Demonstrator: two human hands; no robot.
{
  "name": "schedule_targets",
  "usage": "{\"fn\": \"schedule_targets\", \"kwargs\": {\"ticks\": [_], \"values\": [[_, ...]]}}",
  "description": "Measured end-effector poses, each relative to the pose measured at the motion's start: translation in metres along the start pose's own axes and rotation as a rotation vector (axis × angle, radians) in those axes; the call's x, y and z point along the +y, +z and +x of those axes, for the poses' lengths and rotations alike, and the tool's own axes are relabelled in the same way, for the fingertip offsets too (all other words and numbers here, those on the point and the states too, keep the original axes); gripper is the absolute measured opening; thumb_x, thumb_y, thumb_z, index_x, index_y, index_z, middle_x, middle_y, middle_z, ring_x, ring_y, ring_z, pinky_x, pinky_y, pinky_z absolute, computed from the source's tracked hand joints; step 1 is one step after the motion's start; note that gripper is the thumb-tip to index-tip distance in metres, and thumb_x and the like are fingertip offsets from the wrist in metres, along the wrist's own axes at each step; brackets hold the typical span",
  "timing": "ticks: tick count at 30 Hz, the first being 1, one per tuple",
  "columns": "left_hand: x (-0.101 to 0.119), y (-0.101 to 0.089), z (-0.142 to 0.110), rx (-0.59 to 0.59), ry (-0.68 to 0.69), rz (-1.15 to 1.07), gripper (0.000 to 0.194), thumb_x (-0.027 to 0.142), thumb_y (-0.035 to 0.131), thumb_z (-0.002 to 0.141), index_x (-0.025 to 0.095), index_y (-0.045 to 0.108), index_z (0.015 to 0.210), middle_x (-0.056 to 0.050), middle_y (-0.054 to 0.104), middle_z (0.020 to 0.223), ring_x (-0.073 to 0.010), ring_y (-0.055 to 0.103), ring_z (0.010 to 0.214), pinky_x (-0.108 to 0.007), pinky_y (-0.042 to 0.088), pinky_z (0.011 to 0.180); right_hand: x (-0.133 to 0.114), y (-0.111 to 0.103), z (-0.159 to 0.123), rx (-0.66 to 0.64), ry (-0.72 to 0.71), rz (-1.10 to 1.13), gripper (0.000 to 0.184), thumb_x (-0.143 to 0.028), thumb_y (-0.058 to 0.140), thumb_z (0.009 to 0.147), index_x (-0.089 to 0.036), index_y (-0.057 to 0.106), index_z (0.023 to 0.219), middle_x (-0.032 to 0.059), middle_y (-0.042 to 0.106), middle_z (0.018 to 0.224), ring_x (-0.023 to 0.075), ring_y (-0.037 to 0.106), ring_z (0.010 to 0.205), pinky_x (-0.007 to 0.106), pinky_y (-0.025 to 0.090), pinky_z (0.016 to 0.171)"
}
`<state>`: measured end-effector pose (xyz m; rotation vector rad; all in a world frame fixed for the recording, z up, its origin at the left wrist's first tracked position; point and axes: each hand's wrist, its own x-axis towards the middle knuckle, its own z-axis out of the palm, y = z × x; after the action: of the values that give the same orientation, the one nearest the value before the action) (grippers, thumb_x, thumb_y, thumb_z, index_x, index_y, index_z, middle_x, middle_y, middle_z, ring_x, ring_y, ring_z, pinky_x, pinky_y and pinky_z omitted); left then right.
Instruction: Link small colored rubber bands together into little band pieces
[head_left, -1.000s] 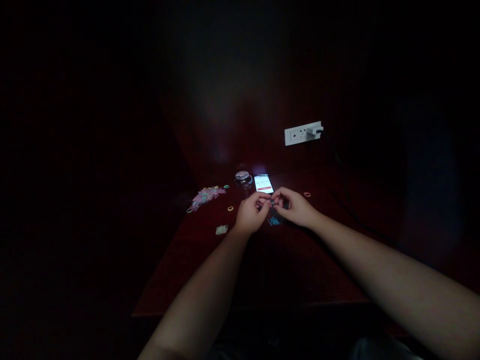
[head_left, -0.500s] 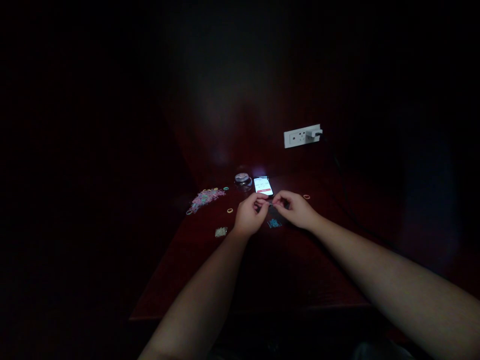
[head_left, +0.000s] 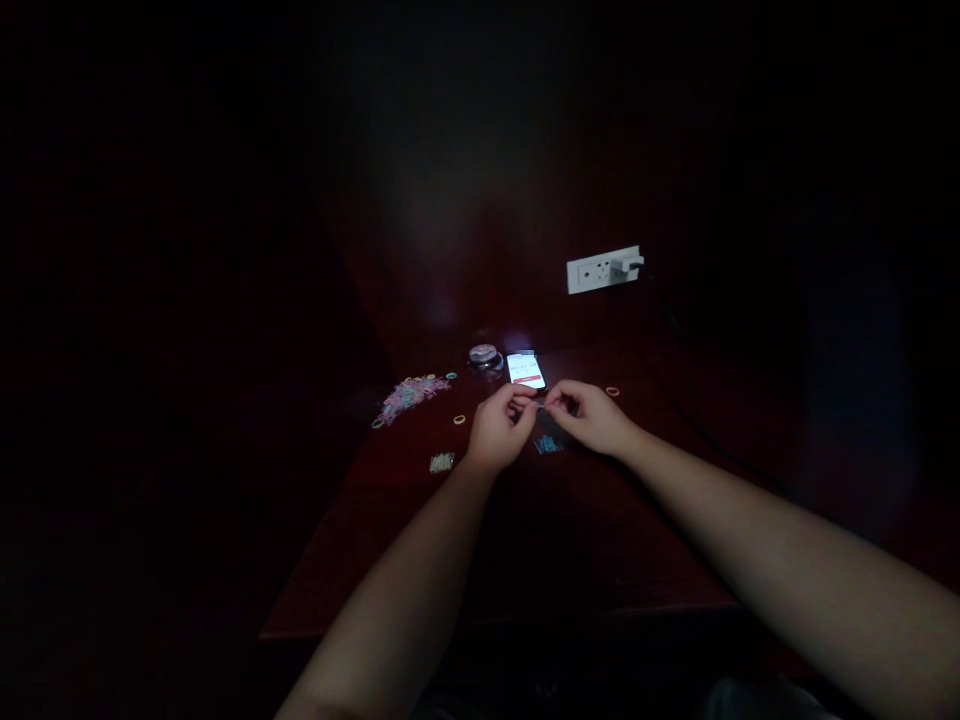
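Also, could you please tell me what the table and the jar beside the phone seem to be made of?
The table: probably wood, dark red and lacquered, judging by its faint sheen; a laminate could look alike.
The jar: likely clear glass or plastic, smooth and glossy, since it looks see-through with small highlights.

Your left hand [head_left: 501,428] and right hand [head_left: 592,418] pinch small thin piece [head_left: 541,406] between them — just before lit phone [head_left: 526,371]. Blue pile [head_left: 548,445] below your fingers, pale pile [head_left: 442,462] near your left wrist. Mixed-colour heap [head_left: 411,398] farther left — lidded jar [head_left: 485,362] beside phone, white socket panel [head_left: 604,270] on wall.
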<state>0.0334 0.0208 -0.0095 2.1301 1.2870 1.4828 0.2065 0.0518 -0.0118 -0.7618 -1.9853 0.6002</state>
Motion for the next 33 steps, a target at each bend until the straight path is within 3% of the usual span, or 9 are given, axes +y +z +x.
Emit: {"fn": "schedule_targets", "kwargs": {"ticks": [13,21,26,33], "values": [[-0.0054,-0.0008,0.0007,0.040,-0.021,-0.001,0.017,0.019,0.058,0.081,0.016,0.064,0.097,-0.004,0.069,0.082,-0.0121,0.063,0.073,-0.022,0.048,0.067,0.0012,-0.0022,0.0011,0.018,0.007,-0.033,0.008,-0.020,0.054,0.077,-0.015,0.059,0.076,0.0012,0.056,0.066,0.0123,0.049,0.059,0.024,0.040,0.056],[-0.0072,0.0018,-0.0013,-0.051,-0.011,-0.029,0.020,0.018,0.061,0.079,0.017,0.064,0.098,-0.005,0.070,0.088,-0.0125,0.064,0.077,-0.023,0.047,0.068,0.0012,-0.0011,0.0012,0.014,0.015,-0.030,0.010,-0.022,0.054,0.078,-0.014,0.061,0.078,0.0019,0.057,0.067,0.0128,0.050,0.059,0.025,0.040,0.056],[-0.0078,0.0009,-0.0003,-0.066,-0.006,-0.005,0.011,0.022,0.060,0.082,0.016,0.067,0.087,-0.004,0.069,0.083,-0.0123,0.062,0.072,-0.022,0.046,0.064,0.0006,-0.0019,0.0007,0.001,0.009,-0.028,0.013,-0.024,0.054,0.079,-0.014,0.062,0.078,0.0027,0.059,0.069,0.0134,0.051,0.061,0.026,0.041,0.059],[-0.0099,0.0002,-0.0004,-0.050,-0.019,0.012,0.012,0.024,0.059,0.082,0.016,0.067,0.086,-0.003,0.068,0.080,-0.0125,0.061,0.071,-0.022,0.046,0.062,0.0023,-0.0040,0.0007,0.003,0.000,-0.052,0.013,-0.024,0.054,0.080,-0.014,0.063,0.078,0.0027,0.059,0.069,0.0136,0.051,0.062,0.025,0.040,0.058]]}}
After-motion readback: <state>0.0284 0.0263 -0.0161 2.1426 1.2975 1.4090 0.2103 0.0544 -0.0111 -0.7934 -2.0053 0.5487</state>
